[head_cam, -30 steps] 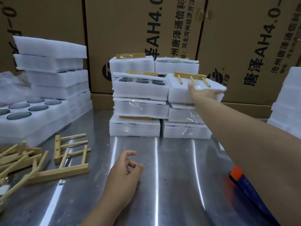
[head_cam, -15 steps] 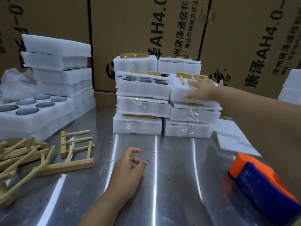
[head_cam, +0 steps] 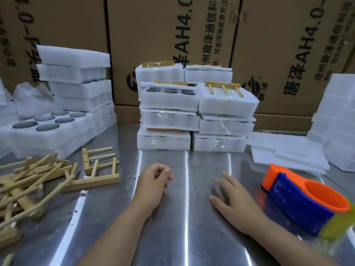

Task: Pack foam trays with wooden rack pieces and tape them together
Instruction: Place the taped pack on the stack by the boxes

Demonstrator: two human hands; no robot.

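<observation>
Where frame ends, wooden rack pieces (head_cam: 28, 181) cropped

Your cardboard boxes (head_cam: 288, 45) at the back read "唐泽" and "AH4.0" in black print. The blue tape dispenser (head_cam: 295, 200) on your tabletop (head_cam: 192, 237) shows "CZ".

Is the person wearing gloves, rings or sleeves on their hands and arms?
No. The left hand and the right hand are bare, with no gloves, rings or watch in view. No sleeves show on either arm.
</observation>
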